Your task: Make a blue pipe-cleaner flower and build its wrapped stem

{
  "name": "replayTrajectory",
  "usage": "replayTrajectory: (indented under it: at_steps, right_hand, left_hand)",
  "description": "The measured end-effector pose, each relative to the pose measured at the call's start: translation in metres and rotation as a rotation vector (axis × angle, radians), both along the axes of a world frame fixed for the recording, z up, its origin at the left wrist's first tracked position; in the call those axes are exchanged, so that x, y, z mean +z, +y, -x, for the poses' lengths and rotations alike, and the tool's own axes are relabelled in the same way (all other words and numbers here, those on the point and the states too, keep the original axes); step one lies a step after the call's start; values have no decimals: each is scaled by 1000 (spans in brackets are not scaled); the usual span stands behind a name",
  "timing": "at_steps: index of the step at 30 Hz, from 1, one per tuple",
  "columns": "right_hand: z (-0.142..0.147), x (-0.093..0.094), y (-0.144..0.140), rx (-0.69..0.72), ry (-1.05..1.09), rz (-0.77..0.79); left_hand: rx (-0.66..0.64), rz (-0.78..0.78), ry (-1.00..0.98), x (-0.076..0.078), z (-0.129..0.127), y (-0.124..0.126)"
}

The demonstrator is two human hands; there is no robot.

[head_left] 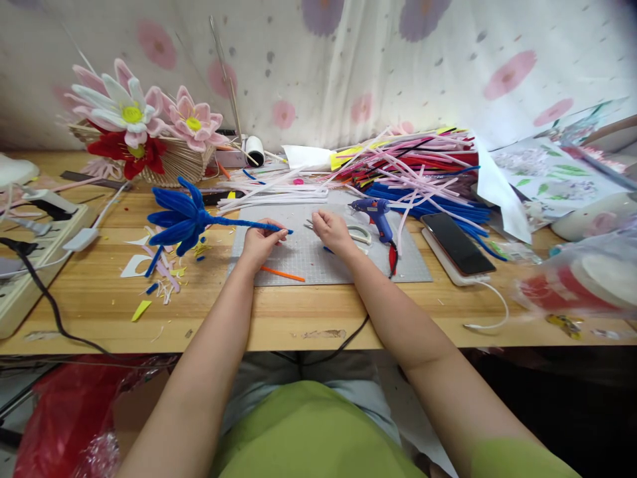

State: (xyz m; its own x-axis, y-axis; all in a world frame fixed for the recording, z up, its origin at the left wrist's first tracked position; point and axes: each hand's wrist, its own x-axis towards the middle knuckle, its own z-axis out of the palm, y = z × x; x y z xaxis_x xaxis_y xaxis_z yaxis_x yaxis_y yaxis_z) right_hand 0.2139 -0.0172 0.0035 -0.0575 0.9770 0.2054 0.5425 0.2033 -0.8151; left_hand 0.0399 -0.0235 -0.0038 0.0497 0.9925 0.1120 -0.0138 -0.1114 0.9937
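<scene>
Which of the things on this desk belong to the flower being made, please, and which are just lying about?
In use: blue pipe-cleaner flower held by left hand; scissors under right hand; grey cutting mat.
Lying about: glue gun; phone; flower basket; orange pipe cleaner.

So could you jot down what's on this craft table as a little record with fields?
Left hand: left hand grips the blue pipe-cleaner flower by its stem
Right hand: right hand rests on the grey cutting mat, next to the scissors
On mat: orange pipe cleaner, blue glue gun
Right of mat: phone
Behind: pipe-cleaner pile, basket of flowers
</scene>
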Motion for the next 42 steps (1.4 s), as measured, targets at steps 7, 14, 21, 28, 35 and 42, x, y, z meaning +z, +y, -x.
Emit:
replayTrajectory:
  at_steps: [7, 14, 21, 28, 35, 42]
  right_hand:
    - [0, -2, 2, 239, 140, 197]
    - [-56, 35, -12, 45, -644, 149]
    - [-69, 22, -25, 97, -976, 148]
    - [-74, 16, -16, 112, -777, 147]
    - [-61, 7, -22, 65, -368, 33]
    - [-34, -1, -29, 39, -422, -25]
  left_hand:
    - [15, 7, -54, -2, 1, 1]
    - [65, 127, -203, -1, 6, 5]
    - [60, 221, -238, -4, 5, 8]
    - [39, 305, -265, -1, 6, 4]
    - [18, 289, -314, -1, 5, 4]
    - [-3, 271, -352, 2, 4, 3]
